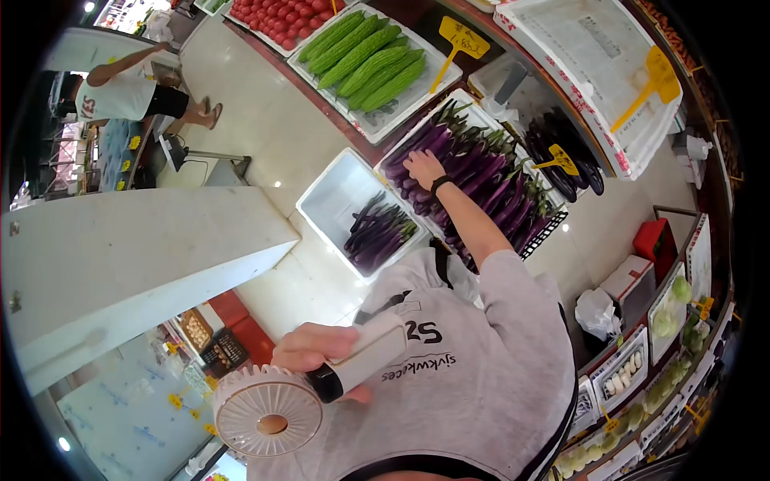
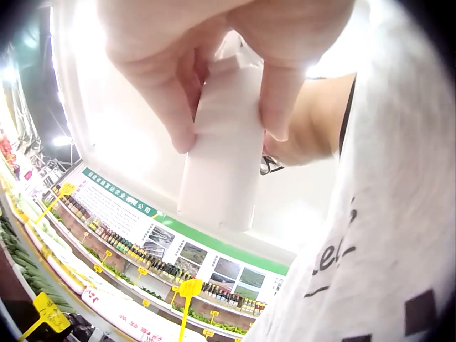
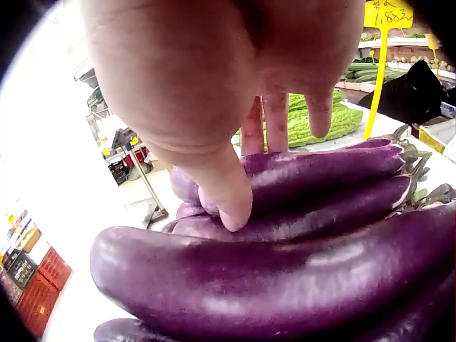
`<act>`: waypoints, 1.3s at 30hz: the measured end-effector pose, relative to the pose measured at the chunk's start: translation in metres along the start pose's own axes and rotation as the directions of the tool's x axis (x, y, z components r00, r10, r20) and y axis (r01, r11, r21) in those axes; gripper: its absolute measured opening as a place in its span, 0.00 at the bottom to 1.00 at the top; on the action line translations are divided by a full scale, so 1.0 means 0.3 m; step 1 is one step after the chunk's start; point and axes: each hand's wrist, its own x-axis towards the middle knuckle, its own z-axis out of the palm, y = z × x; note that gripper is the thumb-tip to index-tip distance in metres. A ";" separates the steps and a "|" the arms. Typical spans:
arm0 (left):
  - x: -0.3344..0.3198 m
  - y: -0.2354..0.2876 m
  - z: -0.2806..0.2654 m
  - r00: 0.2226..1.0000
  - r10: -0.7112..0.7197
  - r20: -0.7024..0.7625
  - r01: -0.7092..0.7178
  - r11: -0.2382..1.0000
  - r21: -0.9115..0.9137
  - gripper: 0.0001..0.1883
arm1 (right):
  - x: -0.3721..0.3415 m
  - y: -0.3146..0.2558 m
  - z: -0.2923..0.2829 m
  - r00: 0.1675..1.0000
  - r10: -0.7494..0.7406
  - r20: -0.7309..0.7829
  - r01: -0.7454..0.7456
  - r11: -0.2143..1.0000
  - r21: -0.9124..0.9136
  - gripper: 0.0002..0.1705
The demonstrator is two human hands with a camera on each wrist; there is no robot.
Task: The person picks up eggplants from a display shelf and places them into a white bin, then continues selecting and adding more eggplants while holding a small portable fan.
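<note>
My left hand (image 1: 314, 349) grips a small handheld fan (image 1: 241, 421) by its white handle, in front of my shirt. The fan has a round, clear ribbed grille. Its pale handle (image 2: 224, 149) fills the middle of the left wrist view, between thumb and fingers. My right hand (image 1: 423, 168) reaches down onto long purple eggplants (image 1: 489, 188) heaped in a white foam box. In the right wrist view, the thumb (image 3: 231, 203) lies on the near side of an eggplant (image 3: 324, 169) and the fingertips go behind it. Another thick eggplant (image 3: 271, 281) lies closest to that camera.
Left of the heap, a white foam box (image 1: 325, 196) holds fewer eggplants. Beyond stand bitter melons (image 1: 361, 60) and tomatoes (image 1: 277, 20). Darker eggplants (image 1: 561, 152) bear a yellow price tag (image 1: 564, 160). A white pillar (image 1: 152, 264) rises at left, with another person (image 1: 120, 96) past it.
</note>
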 end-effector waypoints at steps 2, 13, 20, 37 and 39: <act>0.011 -0.009 0.016 1.000 -0.011 0.009 0.010 1.000 0.010 0.43 | 0.001 0.023 -0.004 0.998 -0.040 0.054 0.039 0.999 0.025 0.05; 0.039 -0.052 0.045 0.999 0.011 0.036 -0.008 0.997 -0.075 0.43 | -0.075 0.043 -0.108 0.955 -0.266 0.130 0.263 0.964 0.036 0.03; 0.038 -0.032 0.028 0.998 -0.044 0.034 0.045 0.998 -0.047 0.43 | -0.046 0.029 -0.119 0.965 -0.215 0.150 0.191 0.968 0.163 0.02; 0.027 -0.065 -0.009 0.998 -0.036 -0.048 0.033 0.998 -0.052 0.43 | -0.028 0.069 -0.114 0.921 -0.251 0.299 0.208 0.963 0.171 0.13; 0.023 -0.069 -0.007 0.998 -0.041 -0.056 0.038 0.998 -0.053 0.44 | -0.022 0.098 -0.090 0.906 -0.263 0.331 0.185 0.951 0.249 0.15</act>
